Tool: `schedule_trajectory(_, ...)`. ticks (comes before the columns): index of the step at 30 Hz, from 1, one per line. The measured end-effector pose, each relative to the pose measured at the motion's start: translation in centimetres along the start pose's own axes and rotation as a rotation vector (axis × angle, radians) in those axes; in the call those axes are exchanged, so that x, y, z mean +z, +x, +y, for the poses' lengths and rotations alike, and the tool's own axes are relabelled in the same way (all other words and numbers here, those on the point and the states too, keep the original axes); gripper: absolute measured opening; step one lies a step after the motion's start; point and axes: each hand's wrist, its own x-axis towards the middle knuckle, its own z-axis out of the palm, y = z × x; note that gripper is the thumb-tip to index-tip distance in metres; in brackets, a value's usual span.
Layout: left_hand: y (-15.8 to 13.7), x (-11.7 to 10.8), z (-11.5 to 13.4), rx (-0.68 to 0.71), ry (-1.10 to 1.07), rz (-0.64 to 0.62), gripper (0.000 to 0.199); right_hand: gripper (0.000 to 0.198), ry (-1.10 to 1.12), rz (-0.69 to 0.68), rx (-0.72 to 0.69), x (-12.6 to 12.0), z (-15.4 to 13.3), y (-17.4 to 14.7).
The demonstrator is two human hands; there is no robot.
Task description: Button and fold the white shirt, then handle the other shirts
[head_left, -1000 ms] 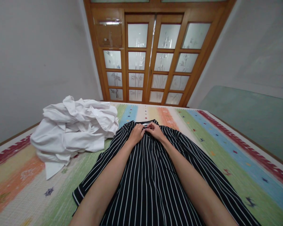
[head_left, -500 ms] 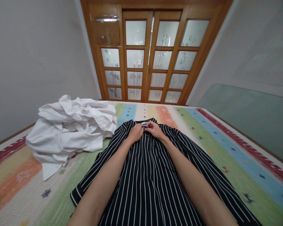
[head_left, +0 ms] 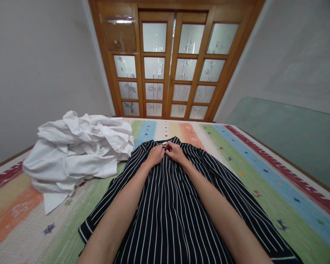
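A black shirt with white stripes lies spread out in front of me, its collar at the far end and its sleeves out to both sides. Just below the collar, my left hand pinches the shirt's front edge. My right hand meets it there, thumb and fingers closed on the cloth from the other side. The fingertips of both hands almost touch. Whatever small part of the placket sits between them is hidden by the fingers.
To the left lies a crumpled heap of white cloth, close to the shirt's sleeve. Under everything is a colourful striped cover. Beyond it stand wooden doors with glass panes. A pale green panel leans along the right wall.
The view has shifted slightly, so everything sits a little further left. Both hands stay at the collar, with the right hand's fingers curled closer to the left hand.
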Motion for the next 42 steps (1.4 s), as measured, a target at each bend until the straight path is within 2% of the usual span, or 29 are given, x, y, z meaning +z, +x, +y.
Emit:
schedule_trajectory(3,-0.1,-0.3,0.1,0.003,-0.013,0.002,0.023,0.013,-0.025,0.003,-0.036,0.0,-0.2,0.0)
schedule_trajectory(5,0.0,-0.4,0.1,0.011,-0.027,0.006,0.023,0.016,0.017,0.022,-0.003,0.0,0.0,-0.1)
schedule_trajectory(8,0.0,-0.4,0.0,0.027,-0.042,0.014,0.023,0.021,0.177,0.049,0.084,0.0,0.6,-0.2)
schedule_trajectory(12,0.0,0.0,-0.2,0.031,-0.031,0.021,0.026,0.021,0.404,0.085,0.126,0.0,1.5,0.0)
schedule_trajectory(16,0.0,0.2,-0.2,0.023,-0.013,0.020,0.024,0.020,0.495,0.109,0.170,0.0,2.0,0.3)
schedule_trajectory(21,-0.2,-0.1,0.0,-0.014,-0.014,0.025,0.018,0.017,0.397,0.081,0.166,0.0,1.9,0.1)
schedule_trajectory(29,-0.3,-0.2,0.0,-0.083,-0.112,0.139,0.015,0.020,-0.033,0.054,0.034,0.4,1.1,-0.2)
schedule_trajectory(31,-0.3,-0.3,0.0,-0.091,-0.138,0.182,0.014,0.019,-0.080,0.132,0.082,0.3,1.1,-0.2)
schedule_trajectory(35,-0.2,-0.6,0.0,-0.154,-0.250,0.387,0.013,0.018,-0.122,0.550,0.396,-0.6,1.8,-0.3)
schedule_trajectory(37,-0.2,-0.6,0.1,-0.161,-0.273,0.463,0.012,0.020,-0.095,0.681,0.496,-1.0,2.2,-0.4)
schedule_trajectory(39,-0.4,-0.7,0.2,-0.148,-0.210,0.476,0.011,0.022,-0.069,0.698,0.511,-1.3,2.3,-0.4)
schedule_trajectory(42,-0.8,-1.0,0.7,-0.119,-0.048,0.462,0.010,0.019,-0.032,0.592,0.458,-1.1,2.1,-0.2)
